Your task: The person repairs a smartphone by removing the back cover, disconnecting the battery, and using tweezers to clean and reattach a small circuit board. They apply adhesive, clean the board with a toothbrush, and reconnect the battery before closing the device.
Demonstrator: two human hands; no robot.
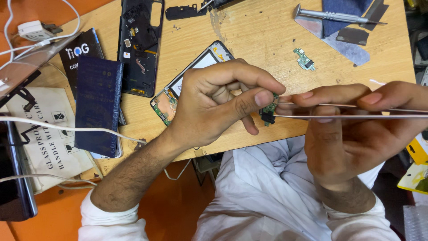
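Left hand: the left hand (218, 105) is curled, thumb and forefinger clamped on a small green circuit board (269, 111), held up above the near edge of the worktop (263, 35).
Right hand: the right hand (347, 129) is closed on slim metal tweezers (356, 111), thumb on one side and fingers on the other; the tips reach left and meet the small board just beside the left thumb.
Small board: green with a dark part at its lower end, between the two hands, off the worktop.
Opened phone: a phone body (178, 91) with its insides showing lies on the worktop under the left hand, partly hidden by it.
Back cover: a black phone back cover (140, 44) lies at the far left, well apart from the hands.
Dark case: a dark blue flat case (98, 105) lies left of the opened phone, on a printed card.
Second board: another small green circuit board (304, 59) lies on the worktop, far of the right hand.
Screwdriver: a metal screwdriver (334, 16) lies at the far right on grey sheets.
Cable: a white cable (67, 128) runs across the left side.
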